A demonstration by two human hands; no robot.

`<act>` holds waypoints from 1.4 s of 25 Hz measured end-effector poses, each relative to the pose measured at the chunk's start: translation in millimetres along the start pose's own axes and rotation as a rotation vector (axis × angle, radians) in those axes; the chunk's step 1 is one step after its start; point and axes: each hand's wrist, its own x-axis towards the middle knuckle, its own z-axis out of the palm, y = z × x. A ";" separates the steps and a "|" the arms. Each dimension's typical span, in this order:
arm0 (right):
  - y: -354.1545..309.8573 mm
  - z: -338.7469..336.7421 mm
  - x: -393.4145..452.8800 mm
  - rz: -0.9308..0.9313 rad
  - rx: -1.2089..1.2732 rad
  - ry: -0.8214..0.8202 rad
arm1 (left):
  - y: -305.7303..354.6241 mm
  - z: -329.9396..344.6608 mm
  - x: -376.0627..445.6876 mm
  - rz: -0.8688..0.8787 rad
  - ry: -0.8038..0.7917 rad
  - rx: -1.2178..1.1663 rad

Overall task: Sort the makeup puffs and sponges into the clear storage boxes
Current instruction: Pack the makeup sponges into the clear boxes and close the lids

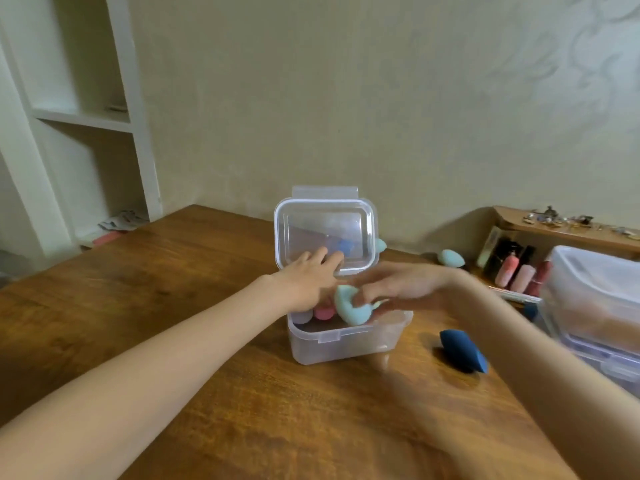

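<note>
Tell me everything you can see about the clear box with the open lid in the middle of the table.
The clear box is a small, translucent plastic tub with rounded corners and a latch tab on its near rim. It stands on the wooden table. Its hinged lid stands upright at the back, with the left hand on it. Pink sponges lie inside. The right hand holds a mint sponge over the opening.

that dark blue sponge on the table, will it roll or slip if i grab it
The dark blue sponge looks like soft foam, so probably light and squashy. Its matte surface should grip well. The rounded, tapered body may wobble or roll if nudged.
</note>
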 end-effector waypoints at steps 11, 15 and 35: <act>-11.0 42.2 22.5 0.097 -0.288 0.236 | -18.0 -29.5 -22.7 -0.046 -0.276 -0.694; -11.4 51.3 33.7 0.039 -0.496 0.299 | -15.0 -30.5 -22.1 -0.016 -0.332 -0.565; 2.8 -62.1 17.1 0.025 0.043 0.921 | -9.5 -38.7 -8.7 0.011 -0.353 -0.188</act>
